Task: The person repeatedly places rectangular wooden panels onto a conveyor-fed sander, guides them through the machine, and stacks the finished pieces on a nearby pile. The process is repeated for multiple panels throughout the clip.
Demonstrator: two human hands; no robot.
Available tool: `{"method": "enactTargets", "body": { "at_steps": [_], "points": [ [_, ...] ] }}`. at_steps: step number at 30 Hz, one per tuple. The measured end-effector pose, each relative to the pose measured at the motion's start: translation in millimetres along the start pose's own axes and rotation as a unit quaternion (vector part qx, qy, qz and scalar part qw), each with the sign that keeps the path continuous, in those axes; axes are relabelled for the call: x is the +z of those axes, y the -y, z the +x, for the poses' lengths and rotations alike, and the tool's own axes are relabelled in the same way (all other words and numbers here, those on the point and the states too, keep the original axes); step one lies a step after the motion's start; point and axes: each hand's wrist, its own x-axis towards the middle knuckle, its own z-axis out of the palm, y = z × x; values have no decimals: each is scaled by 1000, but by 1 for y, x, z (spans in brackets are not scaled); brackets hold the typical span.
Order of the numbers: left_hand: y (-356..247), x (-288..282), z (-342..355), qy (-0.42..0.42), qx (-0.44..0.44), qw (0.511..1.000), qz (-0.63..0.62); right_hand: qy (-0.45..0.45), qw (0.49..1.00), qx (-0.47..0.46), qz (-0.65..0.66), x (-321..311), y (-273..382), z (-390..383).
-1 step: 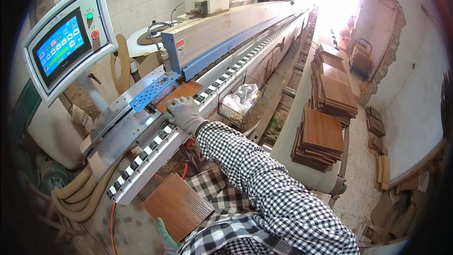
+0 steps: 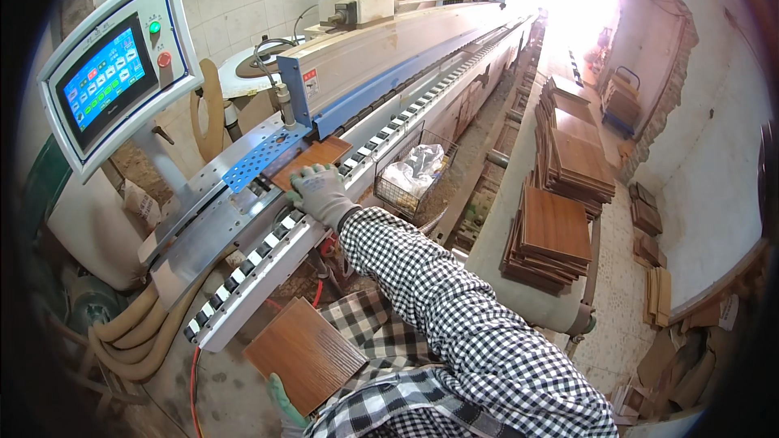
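Note:
My right hand [image 2: 320, 195], in a grey glove, rests with fingers spread on the near end of a brown wood-grain board [image 2: 312, 161]. That board lies on the feed end of a long edge-banding machine [image 2: 389, 53], partly beside a blue perforated plate [image 2: 264, 154]. At the lower edge my left hand [image 2: 284, 401], in a green-and-grey glove, grips a second wood-grain panel [image 2: 307, 355] by its near left side. Part of the left hand is hidden behind that panel, which is tilted in front of my checked clothing.
A control screen [image 2: 105, 73] stands at the left. Black-and-white track pads [image 2: 243, 268] line the machine's near side. A wire basket [image 2: 414, 182] with white plastic hangs beside it. Stacked panels [image 2: 556, 223] lie on a conveyor [image 2: 540, 296] at the right. Hoses [image 2: 134, 341] coil at lower left.
The board under my right hand has slid slightly away along the machine, and the right hand has moved a little with it. The left hand and its panel look the same.

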Motion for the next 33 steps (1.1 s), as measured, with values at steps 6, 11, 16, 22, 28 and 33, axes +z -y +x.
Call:
{"method": "enactTargets", "body": {
  "at_steps": [6, 11, 16, 22, 28, 33],
  "points": [
    [-2, 0, -1, -1, 4, 1000, -6, -123, 991, 15, 59, 0, -9, -52],
    [-3, 8, 2, 4, -2, 1000, -8, 228, 852, -27, 471, 25, 14, -211],
    [-2, 2, -2, -5, -2, 1000, -11, 284, 803, 50, 522, 28, 51, -298],
    [-4, 5, -3, 10, 1, 1000, -18, 294, 766, 140, 554, 43, 42, -310],
    [-3, 0, -14, -7, 9, 999, -51, 240, 695, 179, 653, 31, 13, -288],
    [-5, 4, -24, 10, 137, 990, 34, 199, 702, 98, 677, -4, 5, -210]
  ]
}}
